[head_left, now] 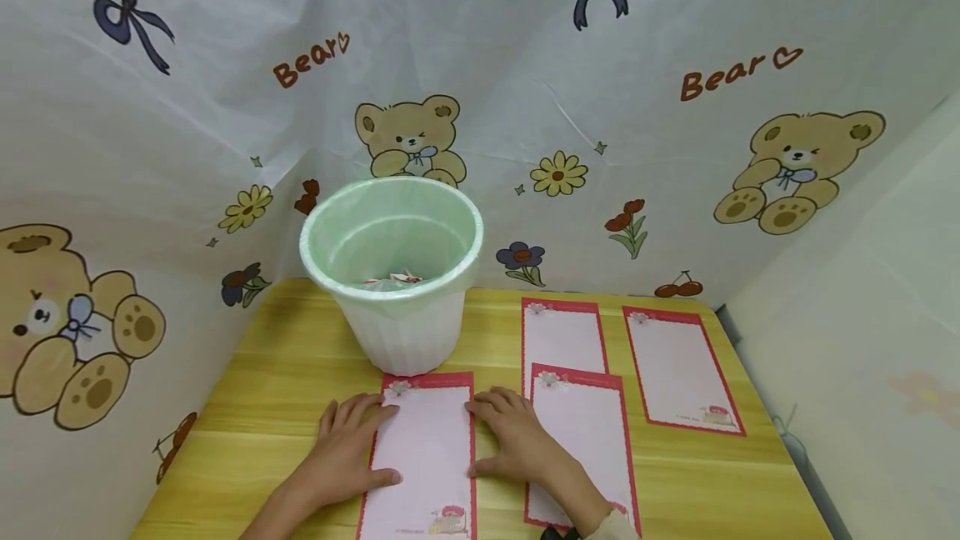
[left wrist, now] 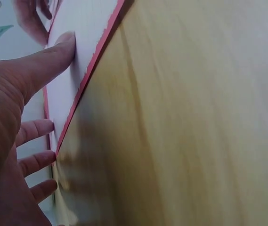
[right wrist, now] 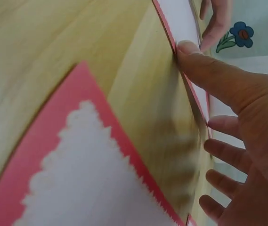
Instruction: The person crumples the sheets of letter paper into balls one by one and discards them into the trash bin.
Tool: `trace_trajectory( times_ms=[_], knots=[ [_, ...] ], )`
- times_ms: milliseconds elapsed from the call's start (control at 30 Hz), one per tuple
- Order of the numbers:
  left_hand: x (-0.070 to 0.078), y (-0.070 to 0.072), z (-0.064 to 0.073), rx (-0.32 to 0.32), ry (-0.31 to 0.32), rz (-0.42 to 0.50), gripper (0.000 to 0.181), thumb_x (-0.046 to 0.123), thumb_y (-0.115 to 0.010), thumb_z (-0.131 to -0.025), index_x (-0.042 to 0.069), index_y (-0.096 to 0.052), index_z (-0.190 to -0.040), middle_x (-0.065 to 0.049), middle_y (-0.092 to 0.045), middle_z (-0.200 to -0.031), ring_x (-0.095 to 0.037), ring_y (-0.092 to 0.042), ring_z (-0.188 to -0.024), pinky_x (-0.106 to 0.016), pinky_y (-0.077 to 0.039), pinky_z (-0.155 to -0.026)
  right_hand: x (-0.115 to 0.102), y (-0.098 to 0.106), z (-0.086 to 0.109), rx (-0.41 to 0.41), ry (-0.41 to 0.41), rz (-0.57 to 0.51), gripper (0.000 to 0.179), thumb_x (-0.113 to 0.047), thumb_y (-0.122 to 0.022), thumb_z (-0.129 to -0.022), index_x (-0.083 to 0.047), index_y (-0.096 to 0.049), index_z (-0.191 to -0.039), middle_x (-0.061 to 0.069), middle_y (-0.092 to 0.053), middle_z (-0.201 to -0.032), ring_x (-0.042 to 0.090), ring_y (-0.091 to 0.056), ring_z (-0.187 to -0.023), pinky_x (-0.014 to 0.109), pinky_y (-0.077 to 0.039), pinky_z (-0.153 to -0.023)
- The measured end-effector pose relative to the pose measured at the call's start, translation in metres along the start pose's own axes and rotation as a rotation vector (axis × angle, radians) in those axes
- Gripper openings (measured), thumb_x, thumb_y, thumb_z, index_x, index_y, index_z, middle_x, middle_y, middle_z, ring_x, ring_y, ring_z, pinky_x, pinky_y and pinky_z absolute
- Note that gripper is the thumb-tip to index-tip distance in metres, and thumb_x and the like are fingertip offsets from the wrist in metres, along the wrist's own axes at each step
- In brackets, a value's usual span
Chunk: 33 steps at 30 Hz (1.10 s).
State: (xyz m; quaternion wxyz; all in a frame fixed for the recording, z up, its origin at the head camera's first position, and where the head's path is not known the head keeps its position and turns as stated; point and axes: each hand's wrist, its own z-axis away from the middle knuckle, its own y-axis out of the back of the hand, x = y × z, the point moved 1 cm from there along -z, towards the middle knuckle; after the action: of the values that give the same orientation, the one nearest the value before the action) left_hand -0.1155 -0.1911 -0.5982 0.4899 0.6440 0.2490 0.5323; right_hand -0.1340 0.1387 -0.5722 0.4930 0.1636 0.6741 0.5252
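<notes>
Middle card point(head_left: 435, 440): lies flat on the table point(head_left: 675, 498), between the two hands, its top edge right by the pot point(head_left: 405, 332)
How it feels: looks thin and light, likely a bit stiff like thick paper, and could crease if squeezed hard
Best hold: by the long red sides, with soft fingertips; it lies so flat that getting under an edge may be hard
Left hand point(head_left: 341, 448): fingers spread at the left edge, thumb on the white part, not gripping
Right hand point(head_left: 517, 440): fingers stretched out, tips and thumb at the right edge, not gripping
Front right card point(head_left: 577, 444): under the right wrist, partly over the back card point(head_left: 562, 340)
Far right card point(head_left: 686, 369): lies alone
Inside the pot: small bits point(head_left: 401, 280), too hidden to name
</notes>
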Motion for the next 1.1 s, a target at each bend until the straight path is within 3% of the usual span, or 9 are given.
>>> trace_trajectory(
  times_ms=[200, 467, 867, 1100],
  knots=[
    [0.008, -0.006, -0.005, 0.025, -0.025, -0.017, 0.100, 0.069, -0.090, -0.073, 0.024, -0.055, -0.155, -0.011, -0.047, -0.163, -0.043, -0.034, -0.154, -0.079, -0.010, -0.124, 0.001, 0.002, 0.008, 0.015, 0.009, 0.064, 0.096, -0.057, -0.098, -0.071, -0.021, -0.060, -0.152, 0.008, -0.043, -0.169, 0.041, -0.032, -0.159, 0.071, -0.034, -0.122],
    [0.017, -0.009, -0.009, 0.023, -0.037, -0.038, 0.101, 0.072, -0.089, -0.072, 0.024, -0.055, -0.155, -0.010, -0.047, -0.160, -0.041, -0.035, -0.153, -0.078, -0.011, -0.125, 0.000, 0.006, 0.011, -0.011, 0.010, 0.079, 0.096, -0.058, -0.098, -0.070, -0.022, -0.060, -0.151, 0.000, -0.057, -0.156, 0.034, -0.040, -0.150, 0.068, -0.035, -0.123],
    [0.017, 0.000, -0.011, -0.002, -0.031, 0.066, 0.109, 0.067, -0.098, -0.061, 0.024, -0.058, -0.153, -0.008, -0.047, -0.160, -0.042, -0.030, -0.155, -0.079, -0.005, -0.124, 0.000, 0.004, 0.007, -0.034, -0.007, 0.063, 0.093, -0.056, -0.099, -0.070, -0.022, -0.060, -0.147, 0.000, -0.058, -0.154, 0.030, -0.041, -0.148, 0.067, -0.034, -0.124],
    [0.014, -0.001, -0.013, 0.004, -0.017, 0.070, 0.108, 0.066, -0.100, -0.058, 0.028, -0.059, -0.150, -0.005, -0.049, -0.157, -0.039, -0.031, -0.154, -0.078, -0.003, -0.126, 0.001, 0.002, 0.004, -0.040, -0.014, 0.048, 0.093, -0.057, -0.099, -0.067, -0.024, -0.061, -0.144, -0.001, -0.058, -0.153, 0.029, -0.042, -0.146, 0.067, -0.033, -0.123]
  ],
)
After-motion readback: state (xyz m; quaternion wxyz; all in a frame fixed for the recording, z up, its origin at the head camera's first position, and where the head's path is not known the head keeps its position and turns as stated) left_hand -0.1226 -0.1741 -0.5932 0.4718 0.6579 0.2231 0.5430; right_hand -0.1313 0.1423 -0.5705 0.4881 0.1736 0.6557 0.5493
